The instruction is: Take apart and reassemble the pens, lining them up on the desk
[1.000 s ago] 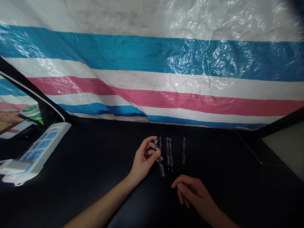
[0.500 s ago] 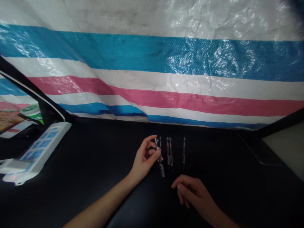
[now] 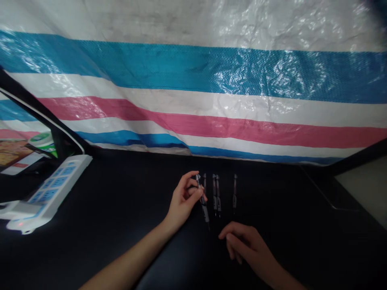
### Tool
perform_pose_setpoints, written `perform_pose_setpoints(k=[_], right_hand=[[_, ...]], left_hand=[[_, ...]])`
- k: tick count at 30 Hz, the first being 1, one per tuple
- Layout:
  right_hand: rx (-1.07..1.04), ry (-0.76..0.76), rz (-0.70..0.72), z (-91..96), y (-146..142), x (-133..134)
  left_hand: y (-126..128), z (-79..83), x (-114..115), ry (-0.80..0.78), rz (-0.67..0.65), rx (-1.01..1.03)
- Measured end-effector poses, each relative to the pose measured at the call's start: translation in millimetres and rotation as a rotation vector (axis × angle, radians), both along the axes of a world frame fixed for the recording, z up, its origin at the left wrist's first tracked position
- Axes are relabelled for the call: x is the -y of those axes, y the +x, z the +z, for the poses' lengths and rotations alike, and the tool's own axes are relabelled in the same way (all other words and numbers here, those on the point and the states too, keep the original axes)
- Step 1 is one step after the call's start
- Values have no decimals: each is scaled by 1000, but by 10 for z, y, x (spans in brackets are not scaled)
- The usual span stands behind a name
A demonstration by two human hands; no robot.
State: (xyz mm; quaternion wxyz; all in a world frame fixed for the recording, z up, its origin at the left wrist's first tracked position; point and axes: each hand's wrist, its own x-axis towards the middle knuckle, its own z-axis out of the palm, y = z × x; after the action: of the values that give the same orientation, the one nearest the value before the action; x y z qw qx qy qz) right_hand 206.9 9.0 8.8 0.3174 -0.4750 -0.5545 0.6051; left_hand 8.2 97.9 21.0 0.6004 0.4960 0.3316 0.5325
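Note:
My left hand grips a pen between thumb and fingers, the index fingertip at its top end. The pen slants, its dark tip pointing down toward me. Just behind it, partly hidden by the hand, lies another pen. To the right, a pair of pens lie side by side, and a single pen lies apart from them. My right hand is nearer to me, below the pens. Its fingers are loosely curled and apart, with nothing seen in them.
All this is on a black tabletop. At the left lies a white power strip with a plug in its near end. Behind it are a green-and-white container and a card. A striped plastic sheet hangs along the back.
The left hand and its pen have shifted very slightly up and left relative to the other pens. The right hand stays practically still, and the view has moved a touch.

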Motion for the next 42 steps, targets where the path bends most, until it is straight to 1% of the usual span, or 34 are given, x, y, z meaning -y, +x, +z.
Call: perform_pose_setpoints(k=[9,13,15,17,20,22,27,30,34,42], right_hand=[[10,-4,-12,-12,-2,-12],[16,3,-12,-4,4,4],[24,3,-9,5,6,12],[28,3,-4,12,8,15],[30,2,-3,11,9,12],[30,4,-5,5,9,10],[21,18,-12,-12,4,17],[19,22,-11,-6,-4,21],[46,48,-12,25,-7,19],[54,96,-12,74,-12,7]], left_hand=[[-11,-7,-25,1,10,4],[-24,-8,-39,-15,49,-45],[-37,-11,-52,-15,90,-122],[-57,-29,-73,12,139,-242],[-94,-85,-121,65,207,-437],[-115,-133,-152,69,222,-510],[-137,-196,-163,44,180,-520],[-134,-179,-127,40,163,-538],[-103,-148,-80,38,105,-561],[-18,-163,-16,34,9,-480]])
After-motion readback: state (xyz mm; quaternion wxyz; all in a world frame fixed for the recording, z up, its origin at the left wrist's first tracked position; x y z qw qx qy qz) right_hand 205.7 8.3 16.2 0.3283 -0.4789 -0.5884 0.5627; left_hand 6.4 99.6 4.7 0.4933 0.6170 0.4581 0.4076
